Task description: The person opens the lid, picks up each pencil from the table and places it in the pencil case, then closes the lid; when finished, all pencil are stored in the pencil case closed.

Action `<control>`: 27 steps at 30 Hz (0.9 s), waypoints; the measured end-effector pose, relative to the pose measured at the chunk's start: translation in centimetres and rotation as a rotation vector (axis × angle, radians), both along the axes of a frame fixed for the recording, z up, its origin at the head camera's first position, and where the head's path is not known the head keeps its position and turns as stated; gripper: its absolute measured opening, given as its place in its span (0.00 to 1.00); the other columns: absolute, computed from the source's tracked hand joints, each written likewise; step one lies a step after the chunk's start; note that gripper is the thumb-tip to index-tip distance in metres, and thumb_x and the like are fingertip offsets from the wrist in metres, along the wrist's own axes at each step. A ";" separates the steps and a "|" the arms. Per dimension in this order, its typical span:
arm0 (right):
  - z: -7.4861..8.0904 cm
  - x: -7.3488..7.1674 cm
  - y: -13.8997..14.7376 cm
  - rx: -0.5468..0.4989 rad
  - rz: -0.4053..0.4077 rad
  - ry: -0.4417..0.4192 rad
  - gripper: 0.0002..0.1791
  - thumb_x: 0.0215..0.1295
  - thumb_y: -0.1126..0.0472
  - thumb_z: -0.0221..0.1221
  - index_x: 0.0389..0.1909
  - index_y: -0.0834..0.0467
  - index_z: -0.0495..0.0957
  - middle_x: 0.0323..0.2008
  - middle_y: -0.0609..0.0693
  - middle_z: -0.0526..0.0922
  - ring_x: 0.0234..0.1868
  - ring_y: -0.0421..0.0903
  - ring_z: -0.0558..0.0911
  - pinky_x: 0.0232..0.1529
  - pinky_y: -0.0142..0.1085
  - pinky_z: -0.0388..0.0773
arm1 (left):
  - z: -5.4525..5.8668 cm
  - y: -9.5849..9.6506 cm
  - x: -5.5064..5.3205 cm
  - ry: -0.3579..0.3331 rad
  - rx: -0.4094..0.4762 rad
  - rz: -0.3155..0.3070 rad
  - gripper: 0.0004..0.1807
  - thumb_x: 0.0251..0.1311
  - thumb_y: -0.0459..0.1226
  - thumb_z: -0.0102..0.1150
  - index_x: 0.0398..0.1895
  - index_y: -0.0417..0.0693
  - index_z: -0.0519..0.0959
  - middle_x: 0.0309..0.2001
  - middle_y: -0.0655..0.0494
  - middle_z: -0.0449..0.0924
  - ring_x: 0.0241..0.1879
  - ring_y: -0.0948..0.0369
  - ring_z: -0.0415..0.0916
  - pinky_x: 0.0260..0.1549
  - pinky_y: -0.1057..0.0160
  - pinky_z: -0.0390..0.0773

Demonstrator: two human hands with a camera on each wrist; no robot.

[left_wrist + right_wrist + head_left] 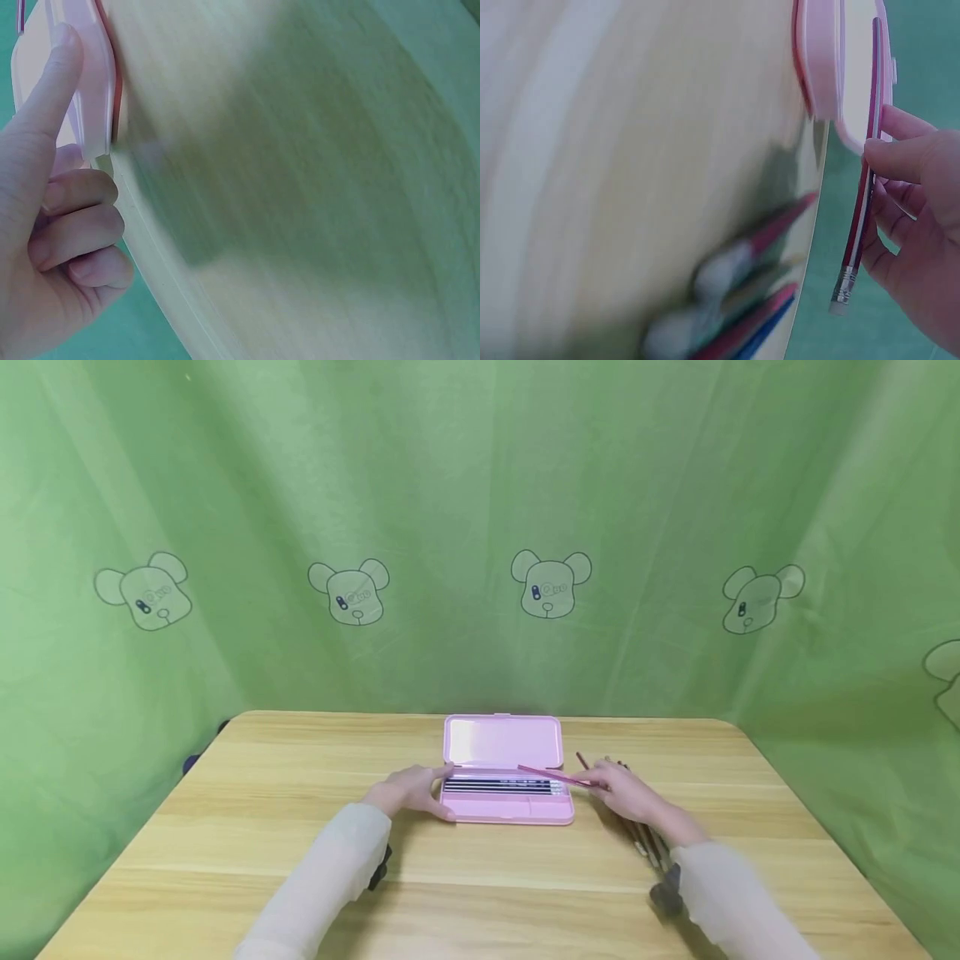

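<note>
Toward the near edge of the head view, two pale sleeves (322, 881) reach in over the wood-grain tabletop (510, 893), a dark device (666, 893) at the right wrist and another partly hidden at the left. Just past the right cuff, loose pencils (651, 847) lie bunched on the tabletop, partly under the right hand (628, 792); the right wrist view shows them blurred, with red, tan and blue among them. That hand is closed to a pinch, thumb against fingers, on a red striped pencil (861, 202) with a silver ferrule and a pale eraser. The pencil is held above the tabletop and slants over the right part of the pink case (487, 810). At the case's left end, the left hand (408, 789) is partly open, gripping it between thumb and index finger, the other three fingers curled in. The case sits on the tabletop between the two hands, a row of dark pencils (487, 787) lying side by side within it, beyond its near compartments. Farther back, its lid (502, 742) stands open on the hinge side. Behind the tabletop hangs a green curtain (450, 660) printed with bear heads (551, 587)
</note>
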State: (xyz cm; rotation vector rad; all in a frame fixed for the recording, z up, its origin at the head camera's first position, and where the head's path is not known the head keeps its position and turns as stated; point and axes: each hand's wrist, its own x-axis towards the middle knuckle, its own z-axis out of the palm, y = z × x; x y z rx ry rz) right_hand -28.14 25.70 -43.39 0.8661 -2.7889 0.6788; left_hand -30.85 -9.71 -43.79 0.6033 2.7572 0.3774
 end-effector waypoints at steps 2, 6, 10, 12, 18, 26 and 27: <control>0.1 -0.4 -0.9 0.015 0.029 0.013 0.16 0.54 0.73 0.56 0.45 0.62 0.80 0.31 0.53 0.77 0.33 0.51 0.75 0.39 0.46 0.74 | 0.0 0.0 0.0 -0.002 0.002 0.001 0.53 0.37 0.60 0.67 0.69 0.55 0.56 0.62 0.42 0.65 0.60 0.47 0.65 0.54 0.50 0.70; 0.3 -1.2 -2.9 0.066 0.072 0.043 0.16 0.54 0.74 0.56 0.45 0.62 0.80 0.31 0.52 0.77 0.33 0.46 0.75 0.37 0.41 0.75 | 0.1 0.0 0.1 0.000 0.003 0.005 0.53 0.37 0.59 0.67 0.69 0.55 0.56 0.62 0.43 0.65 0.60 0.47 0.65 0.55 0.50 0.69; 0.3 -1.8 -5.0 0.117 0.090 0.037 0.17 0.53 0.74 0.56 0.45 0.62 0.80 0.30 0.51 0.76 0.31 0.43 0.73 0.36 0.37 0.75 | 0.1 0.0 0.1 0.006 -0.002 0.005 0.52 0.37 0.59 0.67 0.69 0.55 0.57 0.62 0.42 0.66 0.59 0.47 0.65 0.54 0.50 0.70; 0.3 -2.1 -5.8 0.131 0.092 0.025 0.18 0.53 0.75 0.56 0.45 0.61 0.80 0.27 0.49 0.74 0.29 0.41 0.71 0.34 0.35 0.74 | 0.1 0.0 0.1 0.007 -0.004 0.002 0.52 0.37 0.59 0.67 0.69 0.55 0.57 0.61 0.41 0.66 0.59 0.47 0.66 0.54 0.50 0.70; 0.1 -2.9 -8.0 0.154 0.107 0.045 0.16 0.55 0.74 0.56 0.44 0.59 0.81 0.26 0.48 0.73 0.28 0.40 0.71 0.34 0.33 0.75 | 0.3 0.0 0.2 0.017 -0.006 -0.020 0.52 0.37 0.59 0.67 0.68 0.54 0.58 0.61 0.41 0.67 0.58 0.47 0.67 0.54 0.50 0.71; -0.1 -3.6 -10.0 0.207 0.104 0.019 0.16 0.57 0.73 0.54 0.44 0.57 0.81 0.28 0.50 0.74 0.31 0.44 0.72 0.37 0.38 0.75 | 0.4 -0.1 0.4 -0.050 0.092 -0.030 0.53 0.41 0.54 0.68 0.69 0.46 0.54 0.64 0.40 0.62 0.62 0.47 0.62 0.60 0.52 0.64; -0.2 -3.6 -10.1 0.213 0.105 0.022 0.16 0.58 0.73 0.54 0.45 0.57 0.81 0.28 0.50 0.74 0.31 0.44 0.72 0.37 0.38 0.75 | 0.4 -0.1 0.5 -0.058 0.105 -0.030 0.52 0.41 0.53 0.69 0.69 0.46 0.54 0.63 0.39 0.62 0.62 0.46 0.62 0.60 0.52 0.64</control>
